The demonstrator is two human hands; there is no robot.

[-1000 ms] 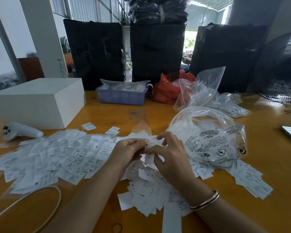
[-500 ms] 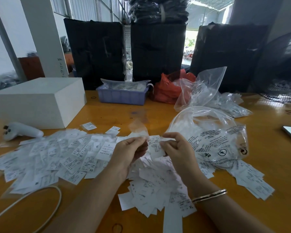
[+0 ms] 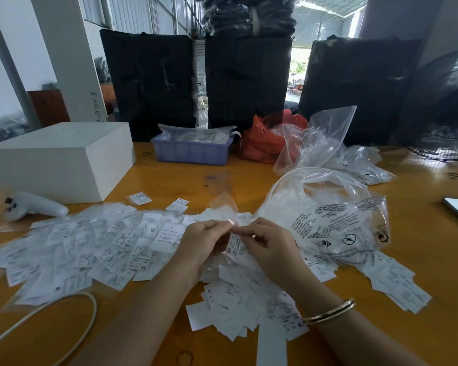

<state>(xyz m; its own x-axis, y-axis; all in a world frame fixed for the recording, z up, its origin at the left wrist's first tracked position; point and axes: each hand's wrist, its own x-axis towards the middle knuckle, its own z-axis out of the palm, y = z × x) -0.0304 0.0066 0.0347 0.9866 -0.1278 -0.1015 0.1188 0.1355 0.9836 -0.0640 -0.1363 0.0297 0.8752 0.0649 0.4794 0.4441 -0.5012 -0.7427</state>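
A white printed size label (image 3: 236,247) marked XS hangs tilted, pinched at its top, over the label heap (image 3: 238,297).

**Counts on the worktable.**
- 2 bare hands: left hand (image 3: 204,243) and right hand (image 3: 271,247), with 1 gold metal bangle (image 3: 328,311) on the right wrist.
- 1 white paper size label (image 3: 235,248) is pinched between them.
- The loose white labels (image 3: 103,247) on the 1 orange wooden table (image 3: 421,260) are too many to count.
- 1 white rectangular box (image 3: 61,159).
- 1 blue plastic basket (image 3: 191,151).
- 1 red plastic bag (image 3: 259,143).
- At least 2 clear plastic bags: 1 printed bag (image 3: 341,225) and 1 upright bag (image 3: 325,133).
- 3 black wrapped bundles (image 3: 148,83).
- 1 white handheld controller (image 3: 35,207).
- 1 white cable (image 3: 95,311).
- 1 black fan (image 3: 447,114).
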